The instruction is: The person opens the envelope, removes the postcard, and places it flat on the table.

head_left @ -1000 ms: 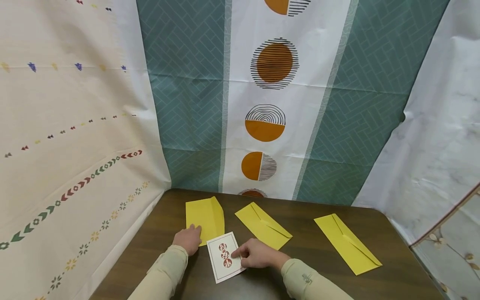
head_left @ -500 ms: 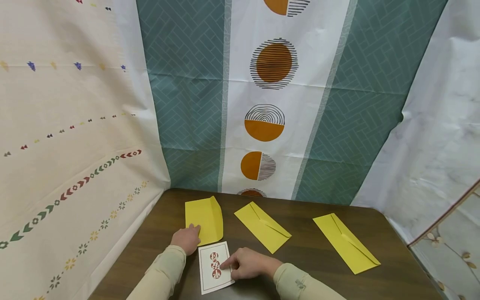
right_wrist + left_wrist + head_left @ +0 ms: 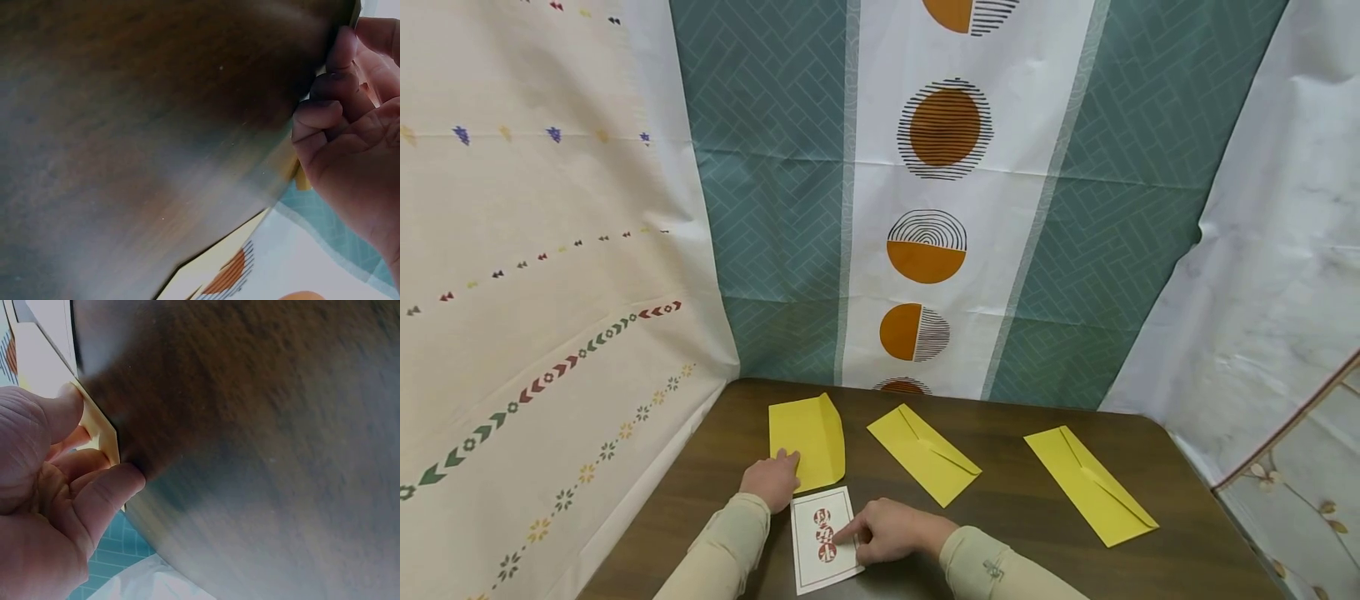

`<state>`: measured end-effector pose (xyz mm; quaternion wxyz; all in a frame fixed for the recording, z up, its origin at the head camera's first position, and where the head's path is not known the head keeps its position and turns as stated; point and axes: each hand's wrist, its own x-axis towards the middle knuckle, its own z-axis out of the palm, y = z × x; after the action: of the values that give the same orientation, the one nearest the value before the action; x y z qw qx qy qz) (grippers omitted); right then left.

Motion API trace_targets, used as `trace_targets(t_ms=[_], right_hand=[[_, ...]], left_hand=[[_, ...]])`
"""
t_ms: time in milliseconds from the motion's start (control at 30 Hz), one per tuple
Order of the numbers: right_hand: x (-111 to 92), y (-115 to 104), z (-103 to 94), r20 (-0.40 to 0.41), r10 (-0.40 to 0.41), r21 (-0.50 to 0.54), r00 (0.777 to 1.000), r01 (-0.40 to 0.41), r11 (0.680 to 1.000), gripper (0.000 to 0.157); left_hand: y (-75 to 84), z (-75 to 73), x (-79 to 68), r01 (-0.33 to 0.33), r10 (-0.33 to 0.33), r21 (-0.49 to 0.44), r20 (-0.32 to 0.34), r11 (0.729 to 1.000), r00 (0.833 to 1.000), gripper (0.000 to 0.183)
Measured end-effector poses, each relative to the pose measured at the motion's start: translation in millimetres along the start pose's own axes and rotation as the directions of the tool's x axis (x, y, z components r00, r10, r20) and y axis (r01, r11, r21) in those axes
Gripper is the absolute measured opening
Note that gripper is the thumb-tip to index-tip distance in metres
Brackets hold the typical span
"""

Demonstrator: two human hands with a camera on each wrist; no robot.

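In the head view my left hand [image 3: 771, 481] rests with its fingertips on the left part of a yellow envelope [image 3: 805, 442]. The left wrist view shows my thumb and fingertips at the edge of that envelope [image 3: 103, 434]. A white card [image 3: 808, 567] with a thin dark border and red round prints lies just below the envelope. My right hand [image 3: 891, 533] holds the card at its right side, index finger stretched over the prints and thumb near the edge. In the right wrist view the other fingers of my right hand [image 3: 350, 119] are curled.
A second yellow envelope [image 3: 925, 457], flap side up, lies behind my right hand. Another yellow envelope [image 3: 1090, 487] lies farther right on the dark wooden table [image 3: 1000, 517]. Patterned cloths [image 3: 790, 250] hang at the back and sides.
My right hand has brought the card left and toward me, turning it more upright, so it now lies below the first envelope. My left hand has stayed on that envelope.
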<state>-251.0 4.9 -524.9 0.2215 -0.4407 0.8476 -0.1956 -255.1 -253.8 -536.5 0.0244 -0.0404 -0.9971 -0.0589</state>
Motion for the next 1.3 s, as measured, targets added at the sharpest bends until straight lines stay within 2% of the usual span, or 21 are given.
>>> trace_targets(t_ms=[300, 500, 667, 767, 867, 1000, 1200, 1300], right_hand=[[0, 1, 2.3, -0.021, -0.033, -0.052, 0.999, 0.032, 0.998, 0.049], [-3, 4, 4.8, -0.032, -0.013, 0.072, 0.999, 0.015, 0.997, 0.053], [-6, 9, 4.4, -0.062, -0.050, 0.147, 0.997, 0.059, 0.987, 0.050], [-11, 15, 2.1, -0.073, -0.058, 0.229, 0.996, 0.073, 0.971, 0.047], [-19, 24, -4.2, -0.094, -0.045, 0.289, 0.995, 0.071, 0.955, 0.044], [-33, 41, -18.5, -0.177, -0.018, 0.266, 0.984, 0.065, 0.962, 0.040], [-58, 73, -45.3, -0.298, 0.100, 0.242, 0.949, -0.026, 0.970, 0.039], [-67, 87, -55.9, -0.364, 0.175, 0.224, 0.915, -0.096, 0.970, 0.041]], left_hand=[[1.6, -1.5, -2.6, 0.008, -0.008, -0.012, -0.007, 1.000, 1.000, 0.046], [-1.0, -3.3, -5.0, 0.050, -0.050, -0.094, 0.009, 0.994, 0.999, 0.049], [-9.5, -0.5, -1.9, 0.085, -0.094, -0.239, -0.025, 0.967, 0.995, 0.053], [-3.4, -4.7, -2.9, 0.106, -0.131, -0.286, -0.068, 0.952, 0.989, 0.056], [18.3, -13.6, -3.6, 0.110, -0.159, -0.282, -0.158, 0.953, 0.974, 0.056], [63.7, -19.3, 0.1, 0.086, -0.156, -0.271, -0.252, 0.959, 0.955, 0.057], [136.5, -8.1, 6.6, 0.025, -0.091, -0.255, -0.251, 0.967, 0.964, 0.062], [163.4, -1.0, 10.3, 0.017, -0.070, -0.218, -0.236, 0.976, 0.969, 0.064]])
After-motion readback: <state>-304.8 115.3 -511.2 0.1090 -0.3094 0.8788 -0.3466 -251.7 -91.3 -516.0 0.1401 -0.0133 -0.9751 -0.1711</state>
